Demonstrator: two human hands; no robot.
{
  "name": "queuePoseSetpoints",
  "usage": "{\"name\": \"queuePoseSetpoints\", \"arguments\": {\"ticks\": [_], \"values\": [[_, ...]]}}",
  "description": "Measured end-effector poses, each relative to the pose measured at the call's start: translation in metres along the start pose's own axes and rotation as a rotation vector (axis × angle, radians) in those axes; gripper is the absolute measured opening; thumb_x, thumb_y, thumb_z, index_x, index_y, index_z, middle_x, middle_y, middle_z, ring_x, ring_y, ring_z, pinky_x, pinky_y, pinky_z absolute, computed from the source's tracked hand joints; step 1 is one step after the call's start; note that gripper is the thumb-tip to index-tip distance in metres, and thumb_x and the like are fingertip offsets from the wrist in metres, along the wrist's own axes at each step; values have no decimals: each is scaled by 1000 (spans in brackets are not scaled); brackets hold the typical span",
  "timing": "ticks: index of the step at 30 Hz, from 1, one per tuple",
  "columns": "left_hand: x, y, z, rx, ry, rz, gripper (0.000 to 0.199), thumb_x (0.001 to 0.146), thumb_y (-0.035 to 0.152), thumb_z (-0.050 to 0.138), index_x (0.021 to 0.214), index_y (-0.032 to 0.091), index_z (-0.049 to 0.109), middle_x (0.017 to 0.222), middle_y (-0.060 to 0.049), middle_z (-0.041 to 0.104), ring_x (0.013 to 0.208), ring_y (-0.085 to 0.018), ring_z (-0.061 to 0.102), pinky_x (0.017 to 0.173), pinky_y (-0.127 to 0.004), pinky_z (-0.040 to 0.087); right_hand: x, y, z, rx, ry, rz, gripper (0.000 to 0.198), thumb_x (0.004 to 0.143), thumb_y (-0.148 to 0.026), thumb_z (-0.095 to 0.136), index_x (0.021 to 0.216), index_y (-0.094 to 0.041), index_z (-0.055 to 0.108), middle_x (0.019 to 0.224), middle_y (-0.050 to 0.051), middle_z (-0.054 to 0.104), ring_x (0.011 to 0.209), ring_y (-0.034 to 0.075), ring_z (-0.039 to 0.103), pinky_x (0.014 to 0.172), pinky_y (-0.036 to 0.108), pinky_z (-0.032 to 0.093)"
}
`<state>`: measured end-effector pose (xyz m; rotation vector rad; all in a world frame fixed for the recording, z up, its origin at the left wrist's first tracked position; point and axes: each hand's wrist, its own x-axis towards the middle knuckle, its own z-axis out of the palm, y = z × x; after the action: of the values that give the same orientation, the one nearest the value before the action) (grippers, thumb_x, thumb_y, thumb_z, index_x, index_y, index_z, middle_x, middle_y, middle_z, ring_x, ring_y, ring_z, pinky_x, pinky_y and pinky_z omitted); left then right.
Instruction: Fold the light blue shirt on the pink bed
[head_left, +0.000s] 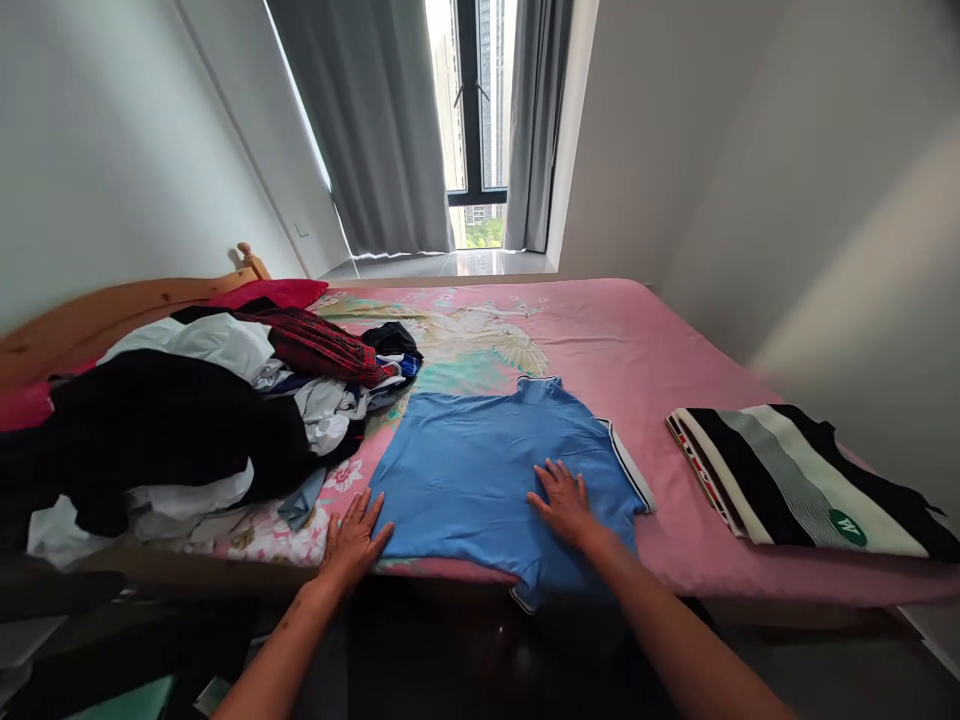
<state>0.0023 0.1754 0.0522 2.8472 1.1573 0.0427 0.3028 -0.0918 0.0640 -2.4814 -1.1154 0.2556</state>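
Observation:
A blue short-sleeved shirt lies spread out on the bed, its hem toward the left and its collar and shoulders toward the right. White and dark trim edges the collar and sleeves. One sleeve hangs over the near edge of the bed. My left hand rests with fingers spread at the shirt's near hem corner, partly on the bedsheet. Flat on the upper part of the shirt lies my right hand, fingers apart and holding nothing.
A large heap of mixed clothes covers the left side of the bed. Folded striped garments are stacked at the right. Grey curtains hang by the window behind. A wooden headboard stands at the left.

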Motion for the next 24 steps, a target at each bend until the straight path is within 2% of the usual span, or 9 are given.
{"name": "queuePoseSetpoints", "arguments": {"ticks": [3,5,7,9,12,14,16,20,24], "values": [[-23,-15,7,-77,118,107,54,89,50,37,135,23,43,148,-11,31,137,-24,24,112,-50,14,-62,18,-1,297,262,-76,41,90,-42,34,109,-17,59,115,11,59,112,22,49,100,39,35],[-36,-24,12,-128,188,184,51,87,51,42,129,23,50,145,-10,36,136,-24,28,113,-47,16,-113,37,7,468,381,78,39,87,-50,39,92,-19,62,94,10,64,92,23,57,87,37,44],[-47,-31,16,-168,234,234,48,84,50,46,124,24,54,143,-8,39,135,-25,30,113,-46,19,-158,57,19,586,346,304,40,80,-56,46,85,-19,61,85,7,64,81,23,58,79,36,46],[-53,-35,18,-189,258,262,44,84,46,47,122,25,55,143,-7,39,134,-26,31,113,-46,21,-187,75,30,707,284,483,44,70,-61,56,82,-19,60,81,7,64,79,24,60,78,37,48],[-58,-33,14,-195,286,287,38,86,38,45,119,24,57,143,-7,39,134,-24,32,113,-44,23,-194,89,37,959,280,572,56,54,-56,71,93,-18,59,96,9,65,95,27,60,89,38,46],[-60,-31,11,-188,275,296,36,86,35,44,118,25,58,142,-6,41,134,-24,32,113,-45,22,-184,89,36,1107,284,581,66,49,-50,77,102,-18,55,108,10,63,108,28,56,97,40,43],[-61,-29,8,-181,234,302,35,87,33,44,118,26,58,139,-5,46,132,-24,35,113,-48,20,-172,82,35,1196,243,620,68,47,-48,79,103,-18,55,109,11,63,112,29,54,97,43,43],[-64,-27,4,-202,183,305,35,87,36,45,118,26,58,133,-4,52,129,-23,39,112,-50,18,-164,65,37,1272,78,648,59,45,-49,79,91,-17,62,97,10,68,105,32,58,91,44,48],[-64,-20,-1,-228,178,241,30,86,38,48,109,25,62,129,-5,56,124,-23,44,111,-49,21,-168,61,46,1270,-56,650,58,47,-50,78,89,-12,67,85,10,70,94,33,63,90,45,48]]}}
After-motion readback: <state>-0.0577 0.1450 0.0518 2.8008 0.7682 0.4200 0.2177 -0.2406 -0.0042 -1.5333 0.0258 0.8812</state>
